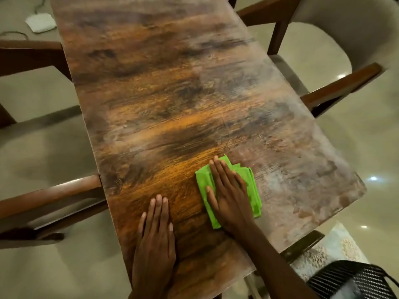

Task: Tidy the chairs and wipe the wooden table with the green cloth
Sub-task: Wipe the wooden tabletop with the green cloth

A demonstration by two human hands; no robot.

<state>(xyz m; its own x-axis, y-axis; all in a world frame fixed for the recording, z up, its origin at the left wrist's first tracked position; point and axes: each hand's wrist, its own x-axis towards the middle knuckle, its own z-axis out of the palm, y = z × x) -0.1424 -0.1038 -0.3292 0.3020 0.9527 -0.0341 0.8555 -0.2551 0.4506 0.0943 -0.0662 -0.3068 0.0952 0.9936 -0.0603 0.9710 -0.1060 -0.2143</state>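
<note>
near the table's (172,93) close end, right hand (228,197) flat on the green cloth (250,186)
cloth lies lengthwise along the table, bare wood beyond; left hand (155,238) flat, holding nothing.

Glossy beige floor (54,147) — light glints, white pad (40,22), black mesh basket (354,279)

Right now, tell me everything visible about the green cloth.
The green cloth is bright lime and looks like soft fabric, folded into several layers with stepped edges showing at its far right. It lies flat on the wooden table near the person's end. The right hand presses it, fingers straight, covering its middle.
</note>
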